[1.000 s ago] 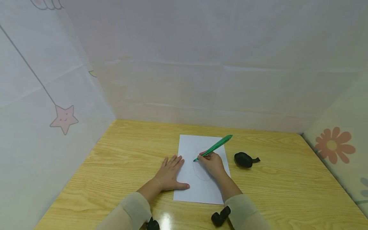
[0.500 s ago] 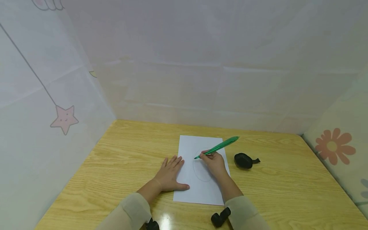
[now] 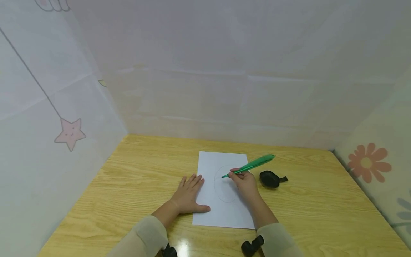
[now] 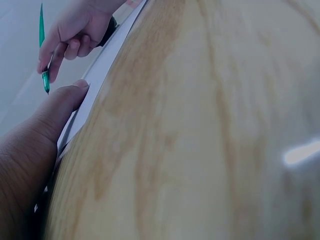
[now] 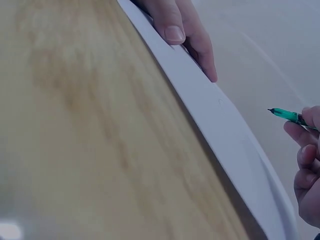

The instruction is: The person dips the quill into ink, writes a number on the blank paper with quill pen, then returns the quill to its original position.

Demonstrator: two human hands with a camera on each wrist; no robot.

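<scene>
A white sheet of paper [image 3: 221,216] lies on the table, with a thin oval outline [image 3: 214,189] drawn on it. My left hand [image 3: 189,196] rests flat on the sheet's left edge, fingers spread and thumb [image 4: 67,97] out over the paper. My right hand [image 3: 247,184] pinches a green pen [image 3: 258,162] near its point between thumb and fingers. In the right wrist view the pen's dark tip [image 5: 270,110] shows raised above the paper. In the head view that tip appears inside the oval, and the pen's wide back end slants up to the right.
To the right of the sheet sits a black rounded object [image 3: 269,179] with a short strap. Wood-grain table [image 3: 138,171] surrounds the paper. Pale printed cloth [image 3: 224,100] hangs behind and at both sides. Black wrist devices [image 3: 252,246] sit by the cuffs.
My right hand has moved right with the pen, whose tip has left the oval's left line and come inside it. The pen leans lower. My left hand stays in place.
</scene>
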